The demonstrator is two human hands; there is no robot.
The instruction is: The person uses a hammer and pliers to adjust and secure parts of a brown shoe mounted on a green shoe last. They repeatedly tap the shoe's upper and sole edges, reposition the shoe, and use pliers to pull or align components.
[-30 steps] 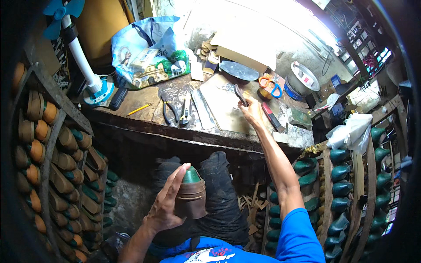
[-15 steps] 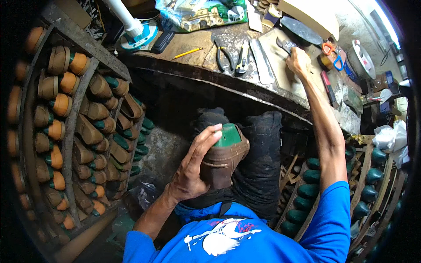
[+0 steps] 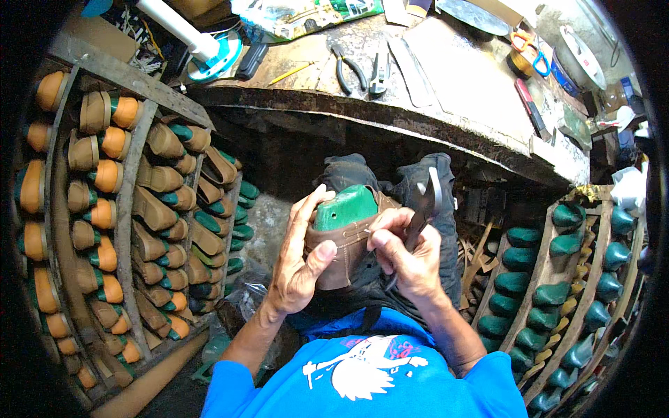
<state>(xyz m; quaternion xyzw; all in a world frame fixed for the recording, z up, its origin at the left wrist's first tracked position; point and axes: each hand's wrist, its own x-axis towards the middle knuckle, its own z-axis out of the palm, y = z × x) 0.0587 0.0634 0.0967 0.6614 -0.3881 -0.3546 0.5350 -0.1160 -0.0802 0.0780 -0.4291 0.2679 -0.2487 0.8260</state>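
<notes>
We saw the fingers of the right hand (image 3: pixel 414 254) closed around a dark metal tool (image 3: pixel 435 197), its curved head jutting up past the knuckles, while the thumb and fingertips met at the side of a brown leather upper (image 3: pixel 336 270); we could not tell whether they pinched anything small. The left hand (image 3: pixel 291 268) gripped the upper from the other side, its thumb pressed on the stitched front. A green last (image 3: pixel 345 209) filled the upper and showed at the top, and both sat over the lap, between the dark trouser legs (image 3: pixel 418 174). Beyond the knees we saw a workbench (image 3: pixel 481 115) bearing a yellow pencil (image 3: pixel 291 73), black-handled pliers (image 3: pixel 354 75) and a red-handled blade (image 3: pixel 528 101). Racked shoes (image 3: pixel 159 178) stood leftward, green lasts (image 3: pixel 519 260) rightward.
</notes>
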